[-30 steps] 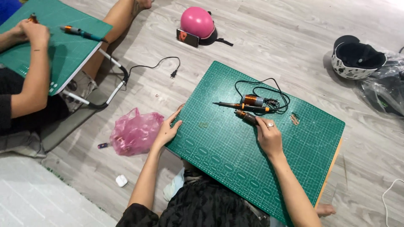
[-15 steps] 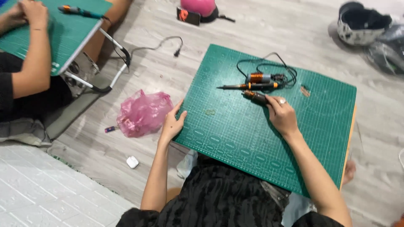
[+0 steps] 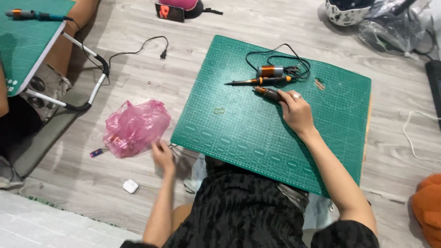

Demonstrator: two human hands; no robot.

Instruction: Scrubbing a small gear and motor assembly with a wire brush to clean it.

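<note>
A green cutting mat (image 3: 257, 133) lies on my lap over the wood floor. My right hand (image 3: 296, 110) rests on the mat with its fingers closed on a dark, orange-tipped tool (image 3: 267, 93). Just beyond it lie a soldering iron (image 3: 257, 81) with an orange grip, an orange cylinder (image 3: 270, 70) and a coiled black cord (image 3: 280, 57). My left hand (image 3: 163, 156) is off the mat, over the floor, fingers apart, beside a pink plastic bag (image 3: 135, 127). A small rubber band (image 3: 219, 110) sits on the mat.
Another person sits at the left with a second green mat (image 3: 25, 43) on a folding stand, a tool (image 3: 32, 15) on it. A black plug and cord (image 3: 158, 48), a white earbud case (image 3: 131, 186), helmets at the top, and an orange object at the right edge lie around.
My left hand has left the mat's edge and moved down-left to the floor next to the pink bag. My right hand stays on the dark tool. The camera has shifted closer.
</note>
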